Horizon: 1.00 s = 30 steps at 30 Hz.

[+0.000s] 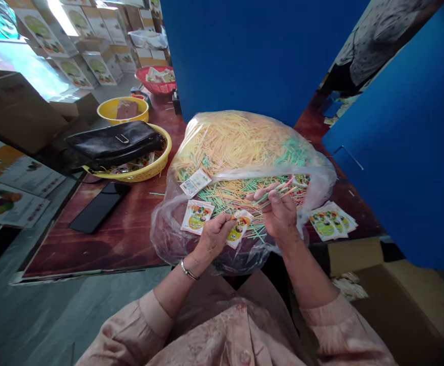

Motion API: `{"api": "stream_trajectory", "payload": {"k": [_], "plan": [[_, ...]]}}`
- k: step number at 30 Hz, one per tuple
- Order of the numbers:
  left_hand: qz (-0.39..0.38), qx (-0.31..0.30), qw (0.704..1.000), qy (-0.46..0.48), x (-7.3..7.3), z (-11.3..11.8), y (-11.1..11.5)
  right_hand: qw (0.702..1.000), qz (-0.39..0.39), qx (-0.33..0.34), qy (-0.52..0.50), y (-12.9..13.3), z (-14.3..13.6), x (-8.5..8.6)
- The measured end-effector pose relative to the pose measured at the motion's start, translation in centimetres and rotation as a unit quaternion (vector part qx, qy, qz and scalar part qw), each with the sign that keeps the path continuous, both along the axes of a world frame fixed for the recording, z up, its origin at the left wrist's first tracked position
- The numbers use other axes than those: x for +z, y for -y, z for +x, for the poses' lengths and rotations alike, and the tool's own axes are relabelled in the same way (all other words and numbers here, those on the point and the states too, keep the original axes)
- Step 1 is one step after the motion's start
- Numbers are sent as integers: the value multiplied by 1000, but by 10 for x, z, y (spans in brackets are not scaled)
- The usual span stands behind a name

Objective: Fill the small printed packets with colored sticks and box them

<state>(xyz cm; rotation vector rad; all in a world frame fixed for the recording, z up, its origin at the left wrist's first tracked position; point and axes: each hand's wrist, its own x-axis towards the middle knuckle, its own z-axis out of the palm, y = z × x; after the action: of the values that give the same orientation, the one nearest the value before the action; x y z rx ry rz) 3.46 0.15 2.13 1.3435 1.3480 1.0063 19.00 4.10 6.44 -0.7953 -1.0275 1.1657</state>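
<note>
A large clear plastic bag [321,175] lies on the table in front of me, full of thin yellow, green and pink sticks [241,134]. My left hand [216,235] is closed on the edge of a small printed packet [239,230] at the bag's near side. Just right of it, my right hand [279,211] pinches a few of the thin sticks between thumb and fingers, over the loose sticks in the bag's mouth. Another printed packet [197,217] lies left of my left hand, and a paler packet [195,183] rests farther up on the bag.
Several flat packets [332,221] lie right of the bag. On the left are a phone [99,207], a yellow basket [146,173] with a black purse [117,141], and a smaller yellow basket [105,113]. Blue panels [245,56] stand behind and right; an open carton [405,300] sits below right.
</note>
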Motion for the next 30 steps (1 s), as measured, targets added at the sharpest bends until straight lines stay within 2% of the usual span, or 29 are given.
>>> {"api": "stream_trajectory", "payload": {"k": [3,8,11,15,19,26,30], "plan": [[-38,-23,997,56,-1,6,1,1000,-4,9,-1,4,-8,4],[-76,-28,987,140,-3,10,2,999,-28,15,24,10,-19,-14],[-79,-25,986,145,-6,10,1,999,-27,4,22,11,-18,-22],[-87,-21,987,136,-9,8,0,999,-29,-23,38,7,-10,-23],[-77,-20,988,130,-8,8,-2,994,-56,39,83,7,-9,-23],[-63,-29,988,139,2,7,-6,989,-74,119,44,11,-16,-30],[-68,-24,984,162,1,8,-7,990,-87,113,20,10,-17,-30]]}}
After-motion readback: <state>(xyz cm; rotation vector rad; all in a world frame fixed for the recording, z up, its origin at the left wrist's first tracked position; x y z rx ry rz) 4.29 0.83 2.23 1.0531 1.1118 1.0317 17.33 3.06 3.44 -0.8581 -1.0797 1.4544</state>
